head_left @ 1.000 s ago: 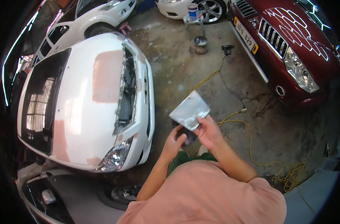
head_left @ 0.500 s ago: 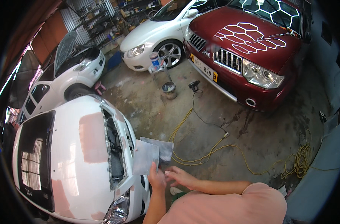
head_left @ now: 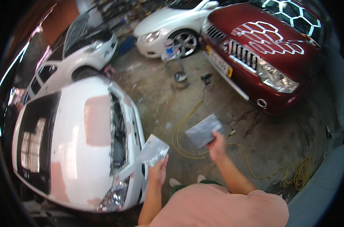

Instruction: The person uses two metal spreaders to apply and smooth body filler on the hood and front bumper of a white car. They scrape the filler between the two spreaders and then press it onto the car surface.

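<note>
My left hand (head_left: 158, 173) is closed on the lower edge of a thin pale-grey rectangular sheet (head_left: 153, 150) with whitish patches. That sheet is tilted beside the front bumper of the white car (head_left: 71, 113), whose hood carries dull pinkish patches. Off to the right, my right hand (head_left: 217, 147) grips a second, darker grey rectangular sheet (head_left: 203, 131) by its lower right corner. The two sheets are apart, both held up over the concrete floor. What they are made of I cannot tell.
A yellow cord (head_left: 181, 125) loops over the floor toward a coiled heap (head_left: 300, 172) at the right. Farther off are a pail (head_left: 180, 80), a small stand (head_left: 173, 62) and a black lamp-like tool (head_left: 206, 78). A dark red car (head_left: 262, 56) stands at the upper right.
The two sheets, overlapping over my left hand before, are now separated. My right hand has moved right and away with the darker one. The whole view has shifted slightly.
</note>
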A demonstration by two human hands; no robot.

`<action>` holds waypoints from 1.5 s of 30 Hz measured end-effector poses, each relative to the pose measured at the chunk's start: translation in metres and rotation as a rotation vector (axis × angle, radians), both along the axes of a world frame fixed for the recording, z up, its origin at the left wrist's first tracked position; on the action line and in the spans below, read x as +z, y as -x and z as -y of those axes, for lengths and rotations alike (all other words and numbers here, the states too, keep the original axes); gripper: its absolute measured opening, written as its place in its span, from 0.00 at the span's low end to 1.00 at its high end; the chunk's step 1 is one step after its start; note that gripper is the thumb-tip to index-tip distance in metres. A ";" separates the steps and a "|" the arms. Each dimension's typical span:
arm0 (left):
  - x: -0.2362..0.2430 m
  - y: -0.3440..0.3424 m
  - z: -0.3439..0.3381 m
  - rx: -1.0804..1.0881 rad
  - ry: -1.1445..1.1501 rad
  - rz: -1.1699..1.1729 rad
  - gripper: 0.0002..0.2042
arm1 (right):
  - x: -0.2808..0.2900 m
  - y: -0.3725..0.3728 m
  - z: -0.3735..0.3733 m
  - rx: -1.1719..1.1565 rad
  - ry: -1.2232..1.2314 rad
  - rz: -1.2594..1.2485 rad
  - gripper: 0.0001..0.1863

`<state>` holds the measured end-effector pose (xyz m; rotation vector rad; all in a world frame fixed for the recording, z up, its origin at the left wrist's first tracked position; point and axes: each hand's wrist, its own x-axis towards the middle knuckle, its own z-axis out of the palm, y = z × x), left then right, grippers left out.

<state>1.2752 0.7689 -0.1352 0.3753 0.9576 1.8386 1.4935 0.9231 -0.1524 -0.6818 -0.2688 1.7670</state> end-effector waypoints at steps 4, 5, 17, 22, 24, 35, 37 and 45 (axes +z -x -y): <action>0.001 0.010 -0.005 -0.076 -0.006 -0.202 0.26 | 0.024 -0.003 0.006 0.057 -0.570 0.482 0.16; -0.003 0.014 -0.007 -0.118 -0.001 -0.361 0.25 | 0.031 0.005 0.013 0.066 -0.825 0.646 0.17; -0.004 0.027 0.013 -0.382 0.073 -0.770 0.21 | 0.091 0.064 0.101 0.195 -1.729 0.990 0.20; -0.022 0.020 0.028 -0.344 0.033 -1.149 0.22 | 0.075 0.068 0.098 0.145 -1.622 1.017 0.24; -0.008 0.013 0.028 -0.341 0.021 -1.314 0.25 | 0.069 0.070 0.097 0.113 -1.599 1.051 0.25; 0.034 -0.019 0.031 -0.303 0.087 -0.601 0.41 | 0.057 0.066 0.054 0.136 -1.481 1.054 0.27; 0.021 -0.014 0.031 -0.297 0.134 -0.614 0.33 | 0.058 0.069 0.061 0.179 -1.487 1.037 0.27; -0.007 -0.010 0.029 -0.136 0.252 -0.583 0.21 | 0.051 0.066 0.066 0.210 -1.495 0.995 0.28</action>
